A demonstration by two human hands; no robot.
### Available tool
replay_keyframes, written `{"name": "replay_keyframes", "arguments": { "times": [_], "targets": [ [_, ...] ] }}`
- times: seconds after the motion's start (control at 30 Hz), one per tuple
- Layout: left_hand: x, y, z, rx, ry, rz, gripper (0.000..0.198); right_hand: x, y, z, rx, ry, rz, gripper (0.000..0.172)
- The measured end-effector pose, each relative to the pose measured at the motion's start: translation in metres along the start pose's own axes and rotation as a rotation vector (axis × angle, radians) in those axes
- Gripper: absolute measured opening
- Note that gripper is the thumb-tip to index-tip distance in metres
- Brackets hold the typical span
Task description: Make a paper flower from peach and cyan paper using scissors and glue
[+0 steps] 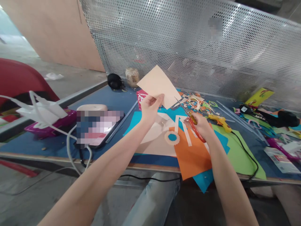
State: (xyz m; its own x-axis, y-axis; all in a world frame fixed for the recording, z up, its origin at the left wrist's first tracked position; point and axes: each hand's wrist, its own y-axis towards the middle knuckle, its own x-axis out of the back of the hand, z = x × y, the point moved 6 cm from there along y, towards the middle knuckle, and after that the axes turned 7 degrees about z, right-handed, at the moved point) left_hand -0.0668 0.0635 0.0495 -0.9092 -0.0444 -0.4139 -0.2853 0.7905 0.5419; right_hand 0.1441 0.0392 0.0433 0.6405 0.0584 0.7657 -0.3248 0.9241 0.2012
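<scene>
My left hand (pixel 152 105) pinches the lower edge of a cream sheet of paper (pixel 158 83), raised above the table. In my right hand (pixel 201 125) is a pair of scissors (pixel 195 129) with red handles; its blades point up and left, close to the sheet's right corner. Whether the blades touch the paper, I cannot tell. Beneath my hands lie orange paper (pixel 191 160), blue paper (pixel 204 180) and cream paper (pixel 155 146). A fringed paper ring (pixel 172 137) rests on them, beside narrow cream strips (pixel 187 133).
Paper scraps (pixel 197 103) are heaped behind my right hand. A yellow glue gun (pixel 221 122) with a black cord lies on green paper (pixel 244 157). At left are a tablet (pixel 115 125), white cables (pixel 68 141) and a purple tissue box (pixel 49 127). A perforated metal panel (pixel 164 37) backs the table.
</scene>
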Motion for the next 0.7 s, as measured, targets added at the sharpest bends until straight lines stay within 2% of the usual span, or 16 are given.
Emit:
{"name": "replay_keyframes", "arguments": {
  "times": [0.37,0.7],
  "targets": [
    [-0.009,-0.004,-0.001,0.023,-0.066,0.046,0.022,0.008,-0.005,0.014,0.028,-0.059,-0.088,0.031],
    [-0.006,-0.003,-0.003,-0.009,0.016,0.025,0.019,0.008,-0.005,0.012,0.02,-0.072,-0.081,0.032]
  ]
}}
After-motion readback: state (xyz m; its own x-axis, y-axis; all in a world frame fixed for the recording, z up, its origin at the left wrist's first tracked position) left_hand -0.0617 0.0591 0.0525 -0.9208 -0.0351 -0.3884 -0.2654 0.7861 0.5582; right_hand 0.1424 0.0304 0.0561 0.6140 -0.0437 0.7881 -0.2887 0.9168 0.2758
